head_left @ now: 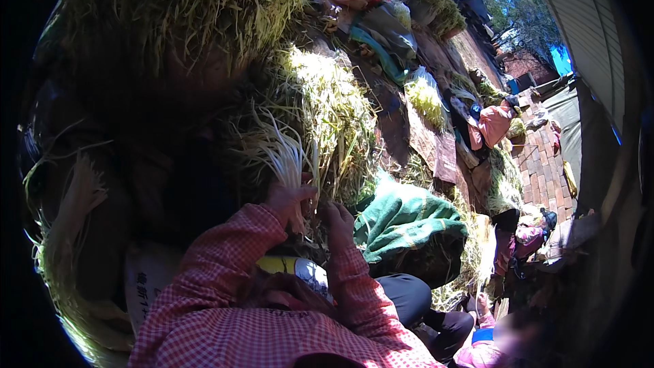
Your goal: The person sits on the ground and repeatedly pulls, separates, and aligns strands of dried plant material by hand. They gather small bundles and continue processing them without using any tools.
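Observation:
My left hand (288, 195) is closed around a bundle of pale, thin plant stalks (287, 161), whose loose ends fan out up and to the left. Close on its right, my right hand (337, 217) has its fingertips bent together near a thin green stalk (315, 168); whether they pinch it is unclear. Just beyond both hands lies a sunlit heap of yellow-green stalks (332, 107). A green cloth (409, 214) lies over a dark bulky thing to the right of my right hand.
A large grassy heap (204, 5) rises at upper left. Another pale bundle (76, 204) stands at far left. Co-workers (493, 125) sit among more heaps on the right, one in pink (480, 345) close by at lower right. Brick paving (541, 179) lies behind them.

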A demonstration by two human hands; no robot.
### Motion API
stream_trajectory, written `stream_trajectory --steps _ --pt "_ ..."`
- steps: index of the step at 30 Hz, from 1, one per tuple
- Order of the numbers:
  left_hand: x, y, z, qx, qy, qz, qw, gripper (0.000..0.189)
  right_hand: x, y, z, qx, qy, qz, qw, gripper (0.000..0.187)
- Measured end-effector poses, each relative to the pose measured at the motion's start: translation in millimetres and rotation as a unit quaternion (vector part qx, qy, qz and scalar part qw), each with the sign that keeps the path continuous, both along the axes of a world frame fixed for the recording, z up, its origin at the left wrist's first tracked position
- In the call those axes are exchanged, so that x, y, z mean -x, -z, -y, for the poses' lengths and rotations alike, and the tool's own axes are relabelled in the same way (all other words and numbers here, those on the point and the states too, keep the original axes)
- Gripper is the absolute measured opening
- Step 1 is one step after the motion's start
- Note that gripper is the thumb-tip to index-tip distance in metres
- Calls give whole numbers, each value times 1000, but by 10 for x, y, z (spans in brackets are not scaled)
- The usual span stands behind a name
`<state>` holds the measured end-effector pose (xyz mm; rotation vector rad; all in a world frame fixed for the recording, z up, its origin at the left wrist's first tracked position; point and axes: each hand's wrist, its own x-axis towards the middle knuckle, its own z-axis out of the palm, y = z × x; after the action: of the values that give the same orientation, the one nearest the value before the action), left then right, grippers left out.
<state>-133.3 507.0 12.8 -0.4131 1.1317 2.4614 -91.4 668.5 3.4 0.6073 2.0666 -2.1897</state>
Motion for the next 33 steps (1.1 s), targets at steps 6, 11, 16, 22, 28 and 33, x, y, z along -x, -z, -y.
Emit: stream_trajectory --steps 6,11,16,22,28,33 --pt "-48 -5 -84 -1 -51 -8 999 36 74 -164 212 12 -31 -46 998 21" --pt "8 -70 -15 -23 -51 38 998 29 -40 334 -95 -36 0 -1 999 18" --pt "-5 -55 -16 40 -65 -11 997 31 -134 504 -442 -461 -63 15 885 26" --pt "-80 31 -145 78 -44 -47 995 33 216 -70 41 -78 -45 -108 990 21" --pt "80 227 9 130 -114 -54 983 32 138 -747 -394 316 86 -100 939 13" --pt "155 7 211 138 -135 -17 981 27 252 -991 -679 258 80 -138 953 9"
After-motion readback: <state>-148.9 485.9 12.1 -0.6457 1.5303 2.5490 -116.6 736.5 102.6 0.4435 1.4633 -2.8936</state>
